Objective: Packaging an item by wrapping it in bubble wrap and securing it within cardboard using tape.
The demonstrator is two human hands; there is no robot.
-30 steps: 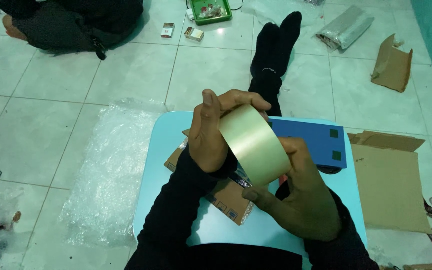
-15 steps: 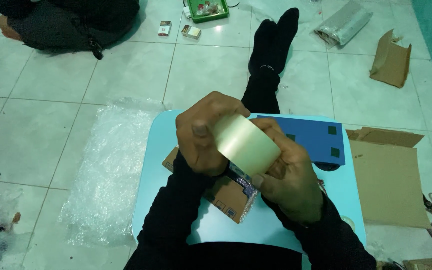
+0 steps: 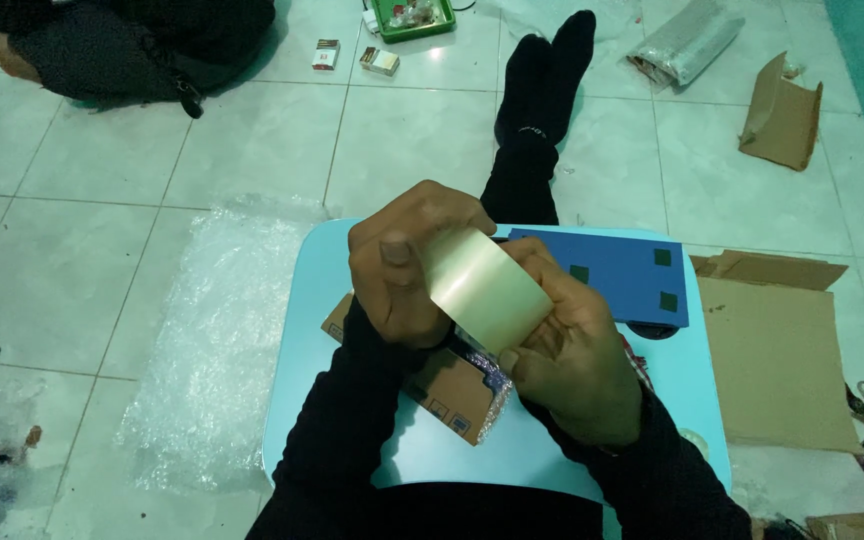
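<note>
Tape roll – prob. packing tape – gripped by left hand & right hand.

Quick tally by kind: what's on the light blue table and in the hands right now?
Tape roll, beige, gripped by left hand and right hand: 1
Blue flat panel with dark squares: 1
Brown cardboard box in bubble wrap, under the hands: 1
Total: 3 things on or over the light blue table

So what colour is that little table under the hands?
Light blue table, seen best in the head view, below both hands.
</note>
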